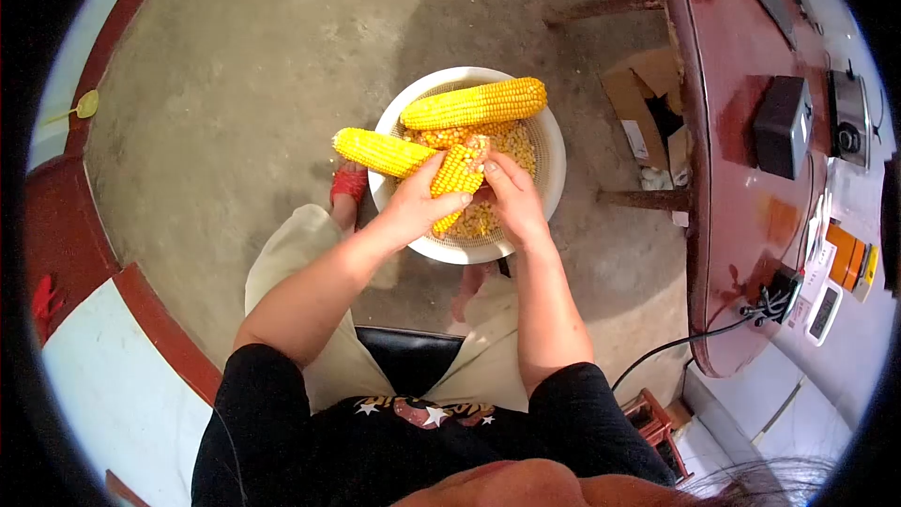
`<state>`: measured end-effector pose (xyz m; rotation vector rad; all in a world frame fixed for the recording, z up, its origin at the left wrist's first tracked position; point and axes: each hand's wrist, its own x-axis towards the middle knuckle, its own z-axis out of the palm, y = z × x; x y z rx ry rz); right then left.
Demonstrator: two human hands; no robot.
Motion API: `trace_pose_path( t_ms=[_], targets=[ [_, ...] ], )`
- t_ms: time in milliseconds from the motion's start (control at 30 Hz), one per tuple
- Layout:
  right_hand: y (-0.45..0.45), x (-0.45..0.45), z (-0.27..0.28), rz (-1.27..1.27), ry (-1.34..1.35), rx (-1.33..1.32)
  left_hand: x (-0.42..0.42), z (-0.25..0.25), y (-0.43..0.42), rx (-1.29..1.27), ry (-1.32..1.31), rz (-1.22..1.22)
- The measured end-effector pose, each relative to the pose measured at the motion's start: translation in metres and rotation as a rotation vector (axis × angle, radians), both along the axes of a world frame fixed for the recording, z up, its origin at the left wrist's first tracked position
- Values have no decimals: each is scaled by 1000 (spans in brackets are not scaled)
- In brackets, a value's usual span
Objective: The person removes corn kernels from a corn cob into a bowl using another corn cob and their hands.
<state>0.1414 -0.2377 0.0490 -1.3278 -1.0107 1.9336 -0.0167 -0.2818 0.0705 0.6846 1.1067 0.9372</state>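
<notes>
Over a white basket (387, 192), my left hand (419, 202) is wrapped round an ear of corn (458, 176). Its upper end is partly stripped, and the bare cob shows there. My right hand (514, 199) presses its thumb and fingers against that stripped end. Two more ears lie across the basket: a large ear of corn (474, 103) at the far side and another ear of corn (375, 150) sticking out over the left rim. Loose corn kernels (516, 145) cover the basket's bottom. My palms and some fingertips are hidden.
A dark red table (699, 131) stands on the right, bearing a black box (785, 127) and a power strip with cables (774, 299). Under it is an open cardboard box (648, 103). My feet in red footwear (349, 183) flank the basket on the concrete floor (263, 66).
</notes>
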Motion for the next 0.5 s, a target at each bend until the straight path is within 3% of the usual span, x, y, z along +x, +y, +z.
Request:
trace_pose_path(
  t_ms=[67,133,200,367,433,500],
  targets=[
    [0,0,3,5,19,-40,-1,-3,-2,41,141,-18],
    [-1,-5,9,15,-147,20,1,-1,-4,80,281,-40],
    [-1,-8,15,70,-241,105,4,4,-9,176,747,-188],
    [-4,-11,18,96,-317,221,7,-10,-13,209,631,-129],
    [-5,-12,14,66,-288,285,6,-7,-11,135,385,-93],
    [-5,-11,15,66,-282,300,4,-5,-9,136,333,-97]
  ],
)
